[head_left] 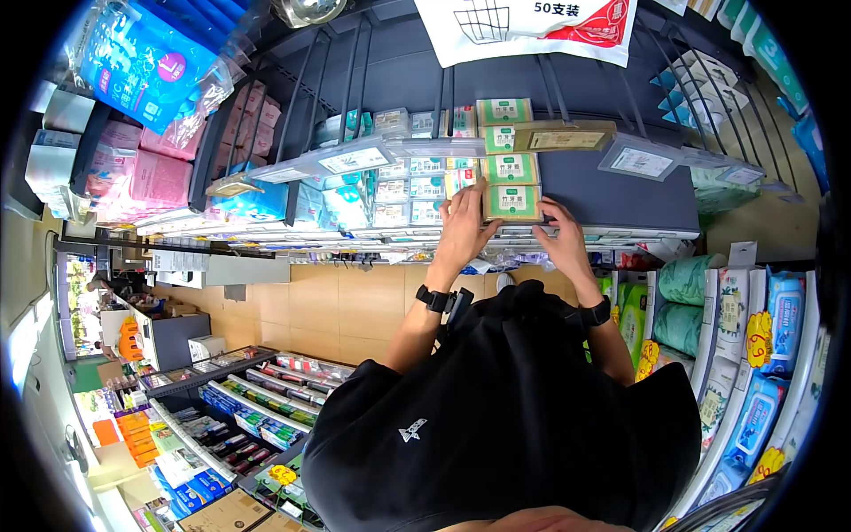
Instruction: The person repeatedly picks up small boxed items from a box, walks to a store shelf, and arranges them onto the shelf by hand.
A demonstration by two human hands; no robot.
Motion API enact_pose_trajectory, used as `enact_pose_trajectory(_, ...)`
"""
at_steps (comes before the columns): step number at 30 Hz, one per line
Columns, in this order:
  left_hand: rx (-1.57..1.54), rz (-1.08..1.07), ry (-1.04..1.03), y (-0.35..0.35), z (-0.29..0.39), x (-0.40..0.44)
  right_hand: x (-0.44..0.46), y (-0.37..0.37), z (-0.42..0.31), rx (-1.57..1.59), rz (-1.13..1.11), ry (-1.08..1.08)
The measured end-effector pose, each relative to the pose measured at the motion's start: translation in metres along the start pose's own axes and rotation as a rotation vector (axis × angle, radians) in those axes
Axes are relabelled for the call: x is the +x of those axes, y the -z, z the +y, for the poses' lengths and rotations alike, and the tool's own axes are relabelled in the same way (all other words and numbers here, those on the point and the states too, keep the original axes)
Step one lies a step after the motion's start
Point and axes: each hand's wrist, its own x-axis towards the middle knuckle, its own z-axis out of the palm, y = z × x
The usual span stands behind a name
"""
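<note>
A column of green and cream boxes (512, 202) stands on the dark shelf (612, 199), one behind another. My left hand (463, 229) is at the left side of the front box, its fingers reaching along the edge and its thumb near the front corner. On the right side of that same box, my right hand (562, 238) has its fingertips at the front corner. The box sits between the two hands. Small white and teal packs (427, 188) stand in rows to the left of my left hand.
Metal hooks with price tag holders (640, 161) hang over the shelf. A white package (532, 27) hangs above. Pink packs (161, 179) fill the left side. Wipes packs (785, 319) line racks at the right. Behind is a tiled aisle (328, 310); people are far left.
</note>
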Motion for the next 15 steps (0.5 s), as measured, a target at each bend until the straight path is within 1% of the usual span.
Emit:
enact_pose_trajectory(3, -0.019, 0.018, 0.001, 0.003, 0.004, -0.004, -0.002, -0.001, -0.002, 0.003, 0.011, 0.001)
enact_pose_trajectory(5, -0.021, 0.086, -0.016, 0.008, 0.011, -0.008, -0.005, -0.001, -0.004, 0.007, 0.025, 0.007)
enact_pose_trajectory(7, -0.069, 0.068, -0.028, 0.021, 0.018, -0.012, -0.008, 0.004, -0.013, 0.001, 0.014, -0.027)
enact_pose_trajectory(9, -0.119, 0.048, -0.042, 0.04, 0.027, -0.02, -0.015, 0.007, -0.016, -0.016, 0.023, -0.013)
enact_pose_trajectory(11, -0.275, 0.162, -0.251, 0.075, 0.045, -0.031, -0.024, 0.013, -0.023, -0.035, 0.03, 0.002)
enact_pose_trajectory(14, -0.371, 0.475, -0.424, 0.154, 0.084, -0.054, -0.039, 0.022, -0.04, -0.059, 0.02, 0.014)
enact_pose_trajectory(15, -0.493, 0.593, -0.537, 0.178, 0.089, -0.058, -0.045, 0.022, -0.047, -0.026, 0.017, 0.029)
